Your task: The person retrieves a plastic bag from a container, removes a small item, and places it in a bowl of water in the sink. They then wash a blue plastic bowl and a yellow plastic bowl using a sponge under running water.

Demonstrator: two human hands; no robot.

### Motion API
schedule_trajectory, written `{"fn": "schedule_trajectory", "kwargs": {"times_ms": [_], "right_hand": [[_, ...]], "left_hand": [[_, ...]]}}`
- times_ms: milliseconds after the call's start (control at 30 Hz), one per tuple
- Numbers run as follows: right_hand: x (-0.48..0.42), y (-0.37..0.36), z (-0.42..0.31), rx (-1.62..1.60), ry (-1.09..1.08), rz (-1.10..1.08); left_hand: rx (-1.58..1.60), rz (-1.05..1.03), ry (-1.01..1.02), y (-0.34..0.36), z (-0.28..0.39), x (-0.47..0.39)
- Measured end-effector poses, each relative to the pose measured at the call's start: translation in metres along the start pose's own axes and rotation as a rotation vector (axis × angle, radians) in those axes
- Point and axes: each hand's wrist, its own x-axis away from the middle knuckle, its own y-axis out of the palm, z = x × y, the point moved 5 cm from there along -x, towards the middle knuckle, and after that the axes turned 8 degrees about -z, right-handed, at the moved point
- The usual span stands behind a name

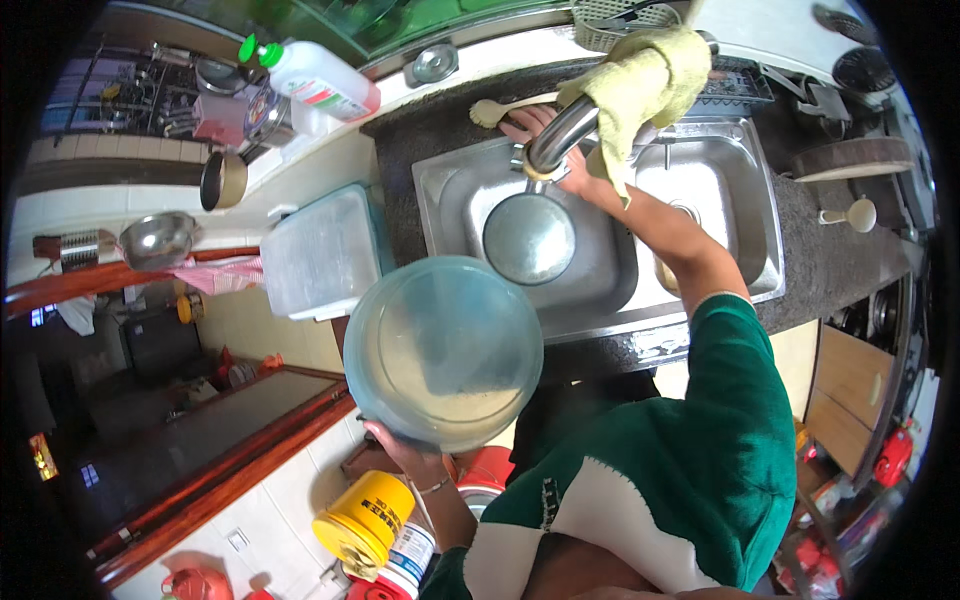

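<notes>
My left hand (409,454) grips the lower side of a large translucent blue plastic tub (442,337). The tub is held up in front of the sink's left basin, and a pale brownish tint shows at its bottom. My right hand (551,142) reaches behind the curved metal faucet (564,139), which partly hides it. Its fingers are spread at the back edge of the double stainless steel sink (592,300). They lie close to a pale-bristled brush (491,112) on the counter. Below the faucet's end is a round metal disc (529,238); what it belongs to is unclear.
A yellow cloth (652,71) drapes over the faucet. A pump bottle (319,79) stands on the sill. Left of the sink is a plastic storage box (322,251). A yellow bucket (367,517) stands low at left. A round wooden board (855,159) lies at right.
</notes>
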Motion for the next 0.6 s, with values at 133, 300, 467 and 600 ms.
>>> {"fn": "schedule_trajectory", "kwargs": {"times_ms": [133, 300, 467, 600], "right_hand": [[0.077, 0.055, -0.025, -1.14, 0.688, -0.175], [0.064, 0.088, -0.088, -2.128, 1.189, -0.025], [0.077, 0.091, -0.094, -1.813, 1.147, -0.147], [0.14, 0.05, -0.061, -1.727, 1.242, -0.072]], "left_hand": [[-0.033, 0.049, 0.003, 0.015, 0.001, -0.009], [-0.023, 0.058, 0.022, 0.043, -0.001, -0.015], [0.048, -0.087, 0.011, 0.062, -0.008, -0.004], [0.176, -0.158, 0.019, 0.059, -0.016, 0.014]]}}
